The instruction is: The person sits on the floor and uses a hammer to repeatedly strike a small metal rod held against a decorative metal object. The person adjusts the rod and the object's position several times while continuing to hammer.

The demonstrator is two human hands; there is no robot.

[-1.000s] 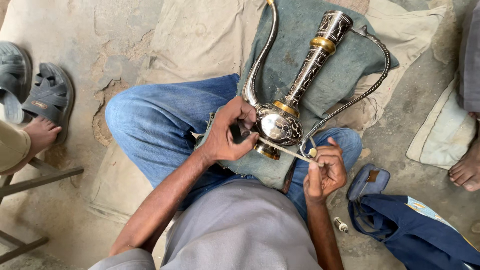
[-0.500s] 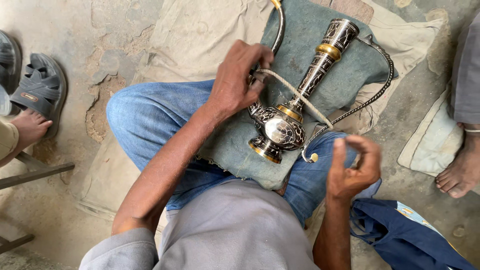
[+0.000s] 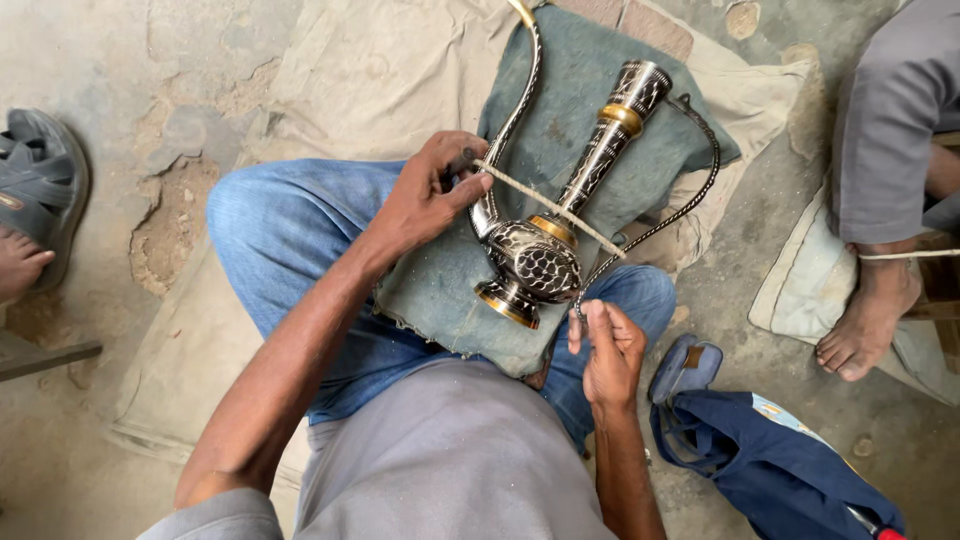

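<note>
An ornate black-and-silver metal ewer (image 3: 535,255) with brass bands, a long neck, a curved spout and a thin handle lies on a grey-green cloth (image 3: 590,90) across my knees. My left hand (image 3: 425,195) grips the spout near the body and pinches one end of a pale cord (image 3: 550,208). The cord runs taut across the ewer's shoulder to my right hand (image 3: 610,345), which is closed on its other end just below the ewer's base.
A beige sheet (image 3: 350,70) covers cracked concrete ground. A dark blue bag (image 3: 770,460) lies at lower right. Another person's bare foot (image 3: 865,320) and grey sleeve are at right. A sandal (image 3: 45,185) and a foot are at left.
My left hand came down from above the ewer to its spout. My right hand closed and dropped by the base. The cord is now pulled straight across the ewer.
</note>
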